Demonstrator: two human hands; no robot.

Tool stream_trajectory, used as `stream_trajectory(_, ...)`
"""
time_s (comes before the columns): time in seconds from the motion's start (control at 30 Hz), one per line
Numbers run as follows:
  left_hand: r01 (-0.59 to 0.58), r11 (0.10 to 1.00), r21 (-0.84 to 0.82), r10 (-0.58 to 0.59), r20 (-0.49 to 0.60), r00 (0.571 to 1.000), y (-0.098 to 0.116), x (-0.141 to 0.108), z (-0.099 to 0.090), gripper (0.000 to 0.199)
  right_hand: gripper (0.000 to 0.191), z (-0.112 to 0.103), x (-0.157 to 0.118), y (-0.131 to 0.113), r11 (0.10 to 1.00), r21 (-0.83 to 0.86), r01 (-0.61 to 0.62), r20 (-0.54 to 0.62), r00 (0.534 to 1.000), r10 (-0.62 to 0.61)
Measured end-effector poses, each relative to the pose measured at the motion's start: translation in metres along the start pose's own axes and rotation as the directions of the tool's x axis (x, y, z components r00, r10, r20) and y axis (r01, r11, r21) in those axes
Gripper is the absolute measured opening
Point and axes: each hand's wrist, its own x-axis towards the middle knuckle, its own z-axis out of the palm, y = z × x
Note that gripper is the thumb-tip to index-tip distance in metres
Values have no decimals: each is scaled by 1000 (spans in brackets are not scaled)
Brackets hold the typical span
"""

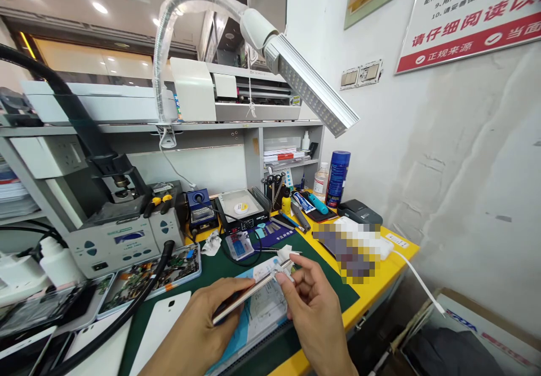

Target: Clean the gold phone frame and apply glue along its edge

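My left hand (205,319) is wrapped round the near end of a thin phone (245,296), which is held edge-on and slanting up to the right. At the phone's far end, my right hand (311,302) pinches a small clear piece (284,271) between thumb and fingers; its exact shape is hard to make out. Below both hands lies a blue and white printed sheet (264,314) on the green mat (333,288). Crumpled white tissue (287,253) sits just beyond the phone's far end.
A grey rework station (122,246) with a black hose, a tray of circuit boards (186,263) and a white tablet (163,328) lie left. Behind are a soldering unit (202,209), tools and a blue spray can (338,178). A lamp (310,85) hangs above.
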Motion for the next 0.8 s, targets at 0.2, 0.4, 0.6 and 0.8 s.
stream_trajectory(0.2, 2, 1000, 5, -2, 25, 1000, -1, 0, 0, 49, 49, 3, -1, -4, 999, 43, -19, -32, 999, 21)
stream_trajectory(0.4, 14, 999, 30, -15, 46, 999, 2, 2, 0, 48, 51, 6, -2, -9, 987, 137, -81, -62, 994, 90)
stream_trajectory(0.6, 8, 999, 49, -10, 48, 999, 2, 2, 0, 46, 53, 6, -3, -16, 964, 218, -152, -58, 984, 168)
stream_trajectory(0.8, -1, 999, 49, -1, 43, 999, 0, 3, 0, 45, 59, 6, -5, -19, 960, 212, -183, -64, 978, 200)
